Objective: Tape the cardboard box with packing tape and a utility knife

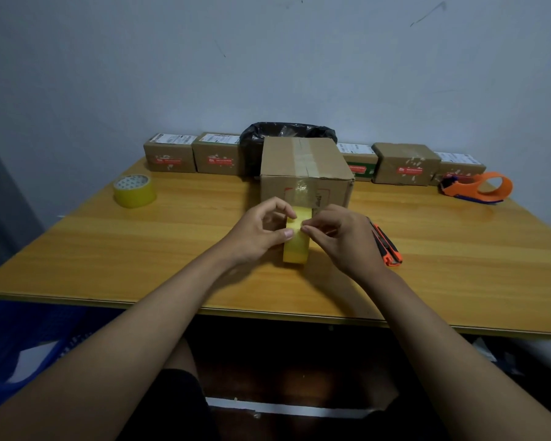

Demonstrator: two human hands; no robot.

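Both hands are on the yellow tape roll [296,240], standing on edge just in front of the cardboard box [306,173]. Left hand [258,232] fingers curl round it while right hand [341,237] fingers pinch at its top. Utility knife [387,245] lies on the surface [140,249] just right of that hand.

Yellow tape roll [296,243] in hand; second yellow roll [135,190] with white patterned core. Brown cardboard box [306,173], clear glossy tape strips. Orange-black utility knife [387,245]. Orange dispenser [477,187]. Small brown boxes [170,153], red labels. Black bag [287,130]. Orange-brown woodgrain tabletop [140,249].
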